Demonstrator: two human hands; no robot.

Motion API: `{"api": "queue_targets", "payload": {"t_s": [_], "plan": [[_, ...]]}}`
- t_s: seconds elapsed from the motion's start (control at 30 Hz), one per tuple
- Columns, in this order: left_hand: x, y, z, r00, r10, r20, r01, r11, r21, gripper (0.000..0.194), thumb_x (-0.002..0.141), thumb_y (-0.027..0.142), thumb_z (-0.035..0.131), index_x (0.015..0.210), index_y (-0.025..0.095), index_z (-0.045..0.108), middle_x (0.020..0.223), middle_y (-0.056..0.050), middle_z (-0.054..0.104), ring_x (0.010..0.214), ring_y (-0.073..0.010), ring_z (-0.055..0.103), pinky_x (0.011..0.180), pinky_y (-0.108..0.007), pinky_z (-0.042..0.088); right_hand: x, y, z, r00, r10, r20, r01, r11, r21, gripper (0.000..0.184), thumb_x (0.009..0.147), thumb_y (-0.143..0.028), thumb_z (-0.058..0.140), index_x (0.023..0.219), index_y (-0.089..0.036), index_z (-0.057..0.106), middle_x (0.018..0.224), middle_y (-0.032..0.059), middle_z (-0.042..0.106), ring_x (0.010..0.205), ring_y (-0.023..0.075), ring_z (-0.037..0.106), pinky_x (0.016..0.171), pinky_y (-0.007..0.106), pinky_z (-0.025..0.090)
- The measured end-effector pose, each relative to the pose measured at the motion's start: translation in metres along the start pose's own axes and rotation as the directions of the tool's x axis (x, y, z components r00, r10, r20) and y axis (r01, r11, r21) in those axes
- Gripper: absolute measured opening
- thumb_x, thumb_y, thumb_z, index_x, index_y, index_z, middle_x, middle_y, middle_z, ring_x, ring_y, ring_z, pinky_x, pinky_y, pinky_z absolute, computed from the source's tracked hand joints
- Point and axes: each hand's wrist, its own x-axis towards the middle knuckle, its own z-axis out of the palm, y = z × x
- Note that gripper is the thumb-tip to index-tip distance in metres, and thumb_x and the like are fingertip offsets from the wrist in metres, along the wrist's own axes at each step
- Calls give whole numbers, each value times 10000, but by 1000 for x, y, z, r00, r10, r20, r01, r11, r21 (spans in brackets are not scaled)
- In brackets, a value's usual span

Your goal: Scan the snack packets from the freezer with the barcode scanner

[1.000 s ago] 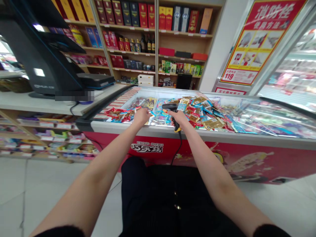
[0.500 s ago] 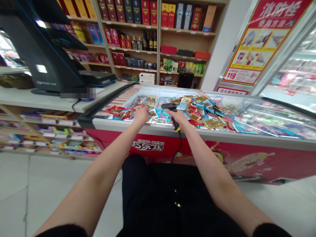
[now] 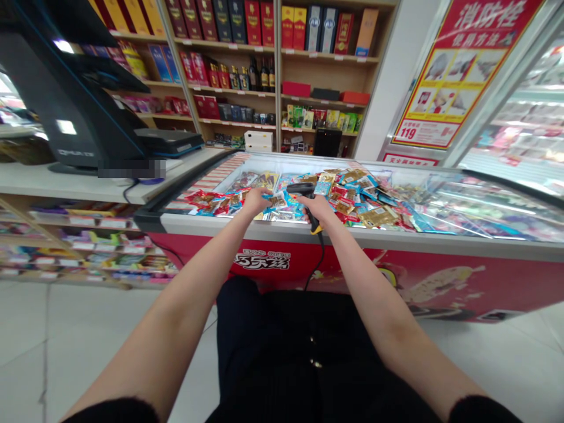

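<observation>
My right hand [image 3: 319,209] is wrapped round the grip of a black barcode scanner [image 3: 300,188] with a yellow-tipped base and a cable hanging down. The scanner's head points left. My left hand [image 3: 255,202] pinches a small blue-and-white snack packet [image 3: 277,200] just left of and below the scanner's head. Beneath and left of that hand lie red and blue snack packets [image 3: 207,201] on the chest freezer. A larger heap of gold, red and blue packets [image 3: 352,191] lies right of my right hand.
The red-sided chest freezer [image 3: 264,230] with a glass top stands directly before me. At left, a counter [image 3: 185,163] carries a black checkout terminal [image 3: 83,111]. Shelves [image 3: 233,89] with boxes and bottles rise behind. The scanner cable [image 3: 318,258] hangs over the freezer's front.
My left hand has moved slightly right, bringing the packet closer to the scanner. My right hand keeps hold of the scanner, and the view has shifted a little.
</observation>
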Motion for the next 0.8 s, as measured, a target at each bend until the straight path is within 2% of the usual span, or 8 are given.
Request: {"api": "queue_targets", "payload": {"t_s": [0.2,0.33,0.53,0.8], "plan": [[6,4,2,998,13,-65,-16,999,-46,484,674,77,703,1153,122,759,1208,-133,785,1052,-278,733,926,-335,547,-5,-4,-3,1000,-8,-3,8,1000,-9,267,971,-204,670,730,-192,555,453,-45,533,341,107,458,352,223,387],[10,5,4,997,-3,-78,-2,998,-68,475,654,77,688,1120,155,740,1196,-104,784,1020,-268,730,904,-336,550,-6,-4,-4,1000,-13,1,13,1000,-24,302,964,-210,679,689,-190,554,451,-35,532,346,109,469,352,223,395],[8,11,0,995,-24,-96,18,998,-63,441,654,72,678,1082,169,719,1228,-100,768,1078,-271,714,937,-336,537,-7,-3,-7,1000,-17,17,18,998,-61,381,979,-218,663,620,-188,539,434,-16,522,351,111,474,353,224,404],[8,11,1,993,-35,-113,26,996,-83,365,642,100,705,997,186,709,1153,-86,773,1074,-277,709,932,-342,534,-14,-7,-8,1000,-3,18,4,996,-84,385,977,-208,668,615,-187,539,423,-10,528,351,111,470,353,219,412]]}}
